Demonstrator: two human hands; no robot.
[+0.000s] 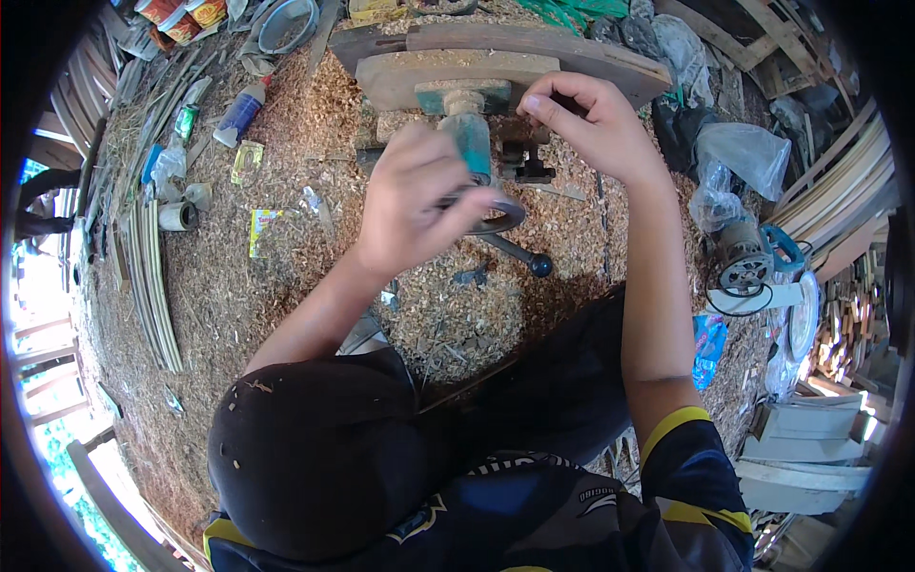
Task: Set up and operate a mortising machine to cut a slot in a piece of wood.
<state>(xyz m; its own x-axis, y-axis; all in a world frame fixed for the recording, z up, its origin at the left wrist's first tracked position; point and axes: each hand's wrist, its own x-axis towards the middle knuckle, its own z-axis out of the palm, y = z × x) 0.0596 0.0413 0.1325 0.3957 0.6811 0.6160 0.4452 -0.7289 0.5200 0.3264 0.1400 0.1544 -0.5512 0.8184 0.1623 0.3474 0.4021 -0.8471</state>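
A curved wooden board (400,81) stands against a longer dark plank (581,55), with the teal metal plate of a vise-like device (469,143) against its near face. On this side of the device is a dark handwheel (505,221) with a crank handle ending in a black ball knob (540,265). My left hand (410,195) is over the wheel, blurred by motion; its grip is unclear. My right hand (596,124) is at the board's right end, thumb and fingertips pinched together. Whatever lies between those fingertips is too small to make out.
Wood shavings cover the ground (315,286). A spray bottle (240,114), thin wood strips (152,286) and a yellow packet (264,232) lie left. To the right are clear plastic bags (739,157), a corded power tool (748,257) and stacked curved wood (843,176).
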